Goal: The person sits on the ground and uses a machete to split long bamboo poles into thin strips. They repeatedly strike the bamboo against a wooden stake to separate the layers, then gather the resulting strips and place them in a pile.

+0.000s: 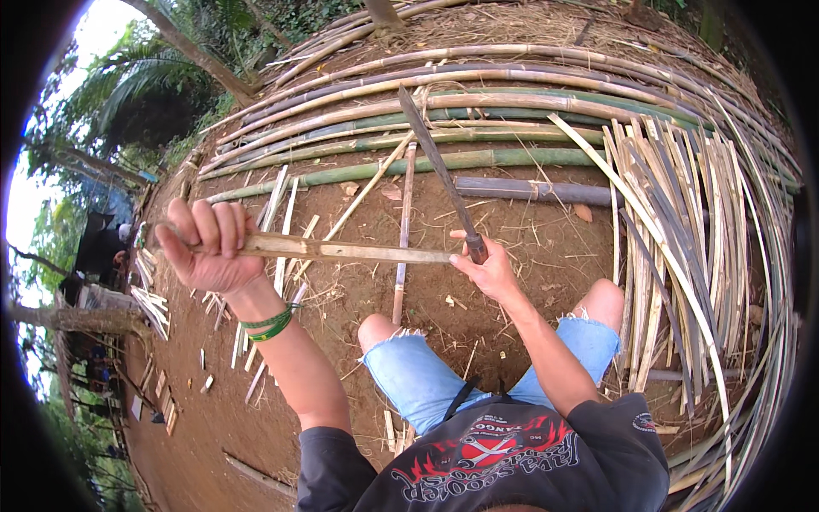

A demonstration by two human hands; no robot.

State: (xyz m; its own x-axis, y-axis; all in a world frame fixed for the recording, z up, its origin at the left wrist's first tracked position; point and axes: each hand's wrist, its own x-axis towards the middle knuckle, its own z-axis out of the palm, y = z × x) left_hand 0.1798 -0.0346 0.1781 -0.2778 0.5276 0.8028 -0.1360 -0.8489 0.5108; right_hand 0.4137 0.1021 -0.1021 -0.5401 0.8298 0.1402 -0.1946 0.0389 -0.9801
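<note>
My left hand (223,264) is raised at the left, its fingers wrapped round one end of a split bamboo strip (341,250). The pale strip runs almost level across in front of me to my right hand (496,277). That hand grips the dark handle of a machete (441,166), whose long, dark blade points up and away to the left. My right thumb and fingertips are at the strip's far end, apparently pinching it beside the handle. A green band (271,326) circles my left wrist.
Several long bamboo poles (503,158) lie across the ground ahead. A large pile of split bamboo strips (682,247) is at my right, with long thin strips curving around it. A narrow bamboo stick (404,222) lies between my knees and the poles. Loose slats (281,230) are scattered at left on brown soil.
</note>
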